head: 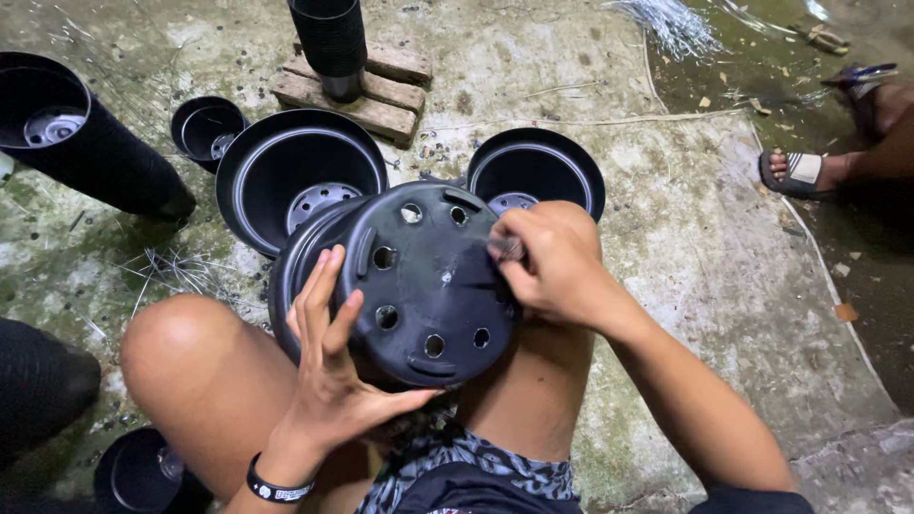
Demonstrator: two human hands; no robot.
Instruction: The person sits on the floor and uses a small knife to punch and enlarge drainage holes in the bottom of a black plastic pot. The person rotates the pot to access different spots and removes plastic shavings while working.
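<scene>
Item: 1 round black plastic pot, upturned between the knees, 7 base holes showing. Left hand cups its rim, fingers spread; right hand pinches a small tool at the pot's right edge. Risk: pot may roll, tool slipping.

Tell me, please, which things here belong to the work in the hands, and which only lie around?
In the work:
- upturned black pot, base with holes facing up
- left hand steadying its side
- right hand pinching a small tool at the base

Lying around:
- open black pots
- pot stack on wooden blocks
- wire bundle
- another person's sandalled foot
</scene>
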